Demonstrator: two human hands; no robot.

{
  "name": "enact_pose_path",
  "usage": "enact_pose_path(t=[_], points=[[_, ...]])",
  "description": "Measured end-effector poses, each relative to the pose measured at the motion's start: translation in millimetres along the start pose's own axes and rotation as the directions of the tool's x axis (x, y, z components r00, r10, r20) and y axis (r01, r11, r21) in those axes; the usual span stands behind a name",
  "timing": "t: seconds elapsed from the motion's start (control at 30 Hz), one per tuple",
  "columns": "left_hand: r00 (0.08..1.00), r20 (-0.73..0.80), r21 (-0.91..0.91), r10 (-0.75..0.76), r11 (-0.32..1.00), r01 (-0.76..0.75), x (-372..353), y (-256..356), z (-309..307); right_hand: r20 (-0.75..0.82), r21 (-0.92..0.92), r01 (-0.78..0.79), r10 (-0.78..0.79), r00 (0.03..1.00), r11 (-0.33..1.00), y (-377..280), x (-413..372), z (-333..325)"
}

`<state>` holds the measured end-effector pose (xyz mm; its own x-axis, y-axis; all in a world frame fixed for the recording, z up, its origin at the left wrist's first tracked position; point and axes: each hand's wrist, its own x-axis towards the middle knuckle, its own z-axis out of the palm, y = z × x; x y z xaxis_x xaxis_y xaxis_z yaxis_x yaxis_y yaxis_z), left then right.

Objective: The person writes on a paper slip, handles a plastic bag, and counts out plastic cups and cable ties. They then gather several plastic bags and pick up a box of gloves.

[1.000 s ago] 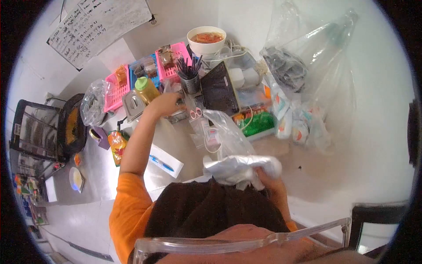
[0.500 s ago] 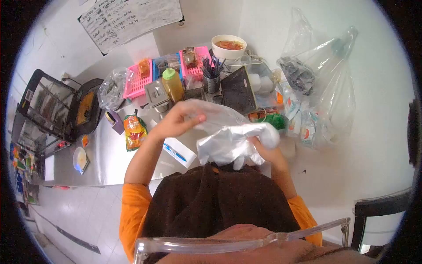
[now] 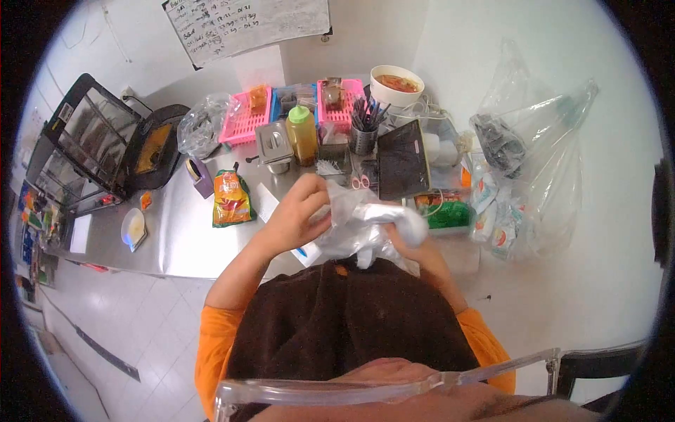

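Observation:
Held up in front of my apron is a crinkled clear plastic bag [image 3: 341,211], and against it a shiny silvery wrapped bundle [image 3: 387,213] with a rounded right end. My left hand [image 3: 299,214] pinches the bag's left side, its fingers curled at the edge. From the right, my right hand [image 3: 415,252] grips the silvery bundle, the thumb lying along its near side and the other fingers hidden behind it. Loose plastic hangs below, over the counter's edge. Just beyond the bag lie pink-handled scissors [image 3: 360,182]. Under my left wrist, a white paper [image 3: 306,254] is partly covered.
A squeeze bottle [image 3: 301,137], a lidded steel container [image 3: 273,144], pink baskets [image 3: 246,128] and a cutlery holder [image 3: 363,137] stand at the back. A food pouch [image 3: 233,199] lies left. A contact grill [image 3: 151,148] is far left; a clear bag [image 3: 552,169] hangs right.
My left hand has closed in on the bag's edge and moved slightly down and right. The plastic is gathered closer round the silvery bundle. The view has shifted, so the counter items appear farther right.

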<state>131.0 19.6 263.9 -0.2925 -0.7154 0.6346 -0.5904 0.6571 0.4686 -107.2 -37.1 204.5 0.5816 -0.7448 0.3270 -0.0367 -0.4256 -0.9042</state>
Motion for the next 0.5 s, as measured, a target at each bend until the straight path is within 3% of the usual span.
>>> enact_pose_path(t=[0.03, 0.07, 0.1, 0.13, 0.2, 0.23, 0.3, 0.4, 0.43, 0.5], points=[[0.999, -0.045, 0.011, -0.024, 1.000, 0.025, 1, 3, 1, 0.047, -0.095, 0.088, -0.084, 0.995, 0.992, 0, 3, 0], [0.995, -0.087, 0.020, -0.046, 0.999, 0.048, 3, 6, 2, 0.080, -0.078, 0.150, -0.144, 0.986, 0.986, -2, 6, -1], [0.997, -0.070, 0.057, -0.040, 0.997, 0.044, 6, 9, 1, 0.107, -0.060, 0.209, -0.202, 0.973, 0.976, -12, 11, -1], [0.993, 0.047, 0.057, -0.107, 0.993, 0.104, 2, 5, 3, 0.130, -0.041, 0.267, -0.260, 0.957, 0.963, -21, 14, -1], [0.932, 0.280, 0.082, -0.229, 0.973, 0.215, -11, -5, 5, 0.149, 0.021, 0.196, -0.197, 0.969, 0.980, -29, 13, -1], [0.906, 0.319, 0.146, -0.279, 0.959, 0.244, -13, -6, 8, 0.162, 0.054, 0.179, -0.185, 0.969, 0.982, -30, 15, 0], [0.885, 0.312, 0.181, -0.345, 0.936, 0.301, -12, -4, 10, 0.233, 0.102, 0.127, -0.148, 0.961, 0.987, -23, 17, 1], [0.878, 0.281, 0.204, -0.387, 0.918, 0.339, -10, -2, 8, 0.321, 0.244, -0.114, 0.031, 0.947, 0.963, -17, 20, -6], [0.889, 0.268, 0.211, -0.373, 0.922, 0.323, -9, -2, 7, 0.323, 0.266, -0.069, -0.022, 0.946, 0.961, -21, 21, -14], [0.886, 0.233, 0.256, -0.400, 0.905, 0.341, -10, -5, 7, 0.335, -0.028, 0.104, -0.089, 0.938, 0.994, -16, 29, -35]])
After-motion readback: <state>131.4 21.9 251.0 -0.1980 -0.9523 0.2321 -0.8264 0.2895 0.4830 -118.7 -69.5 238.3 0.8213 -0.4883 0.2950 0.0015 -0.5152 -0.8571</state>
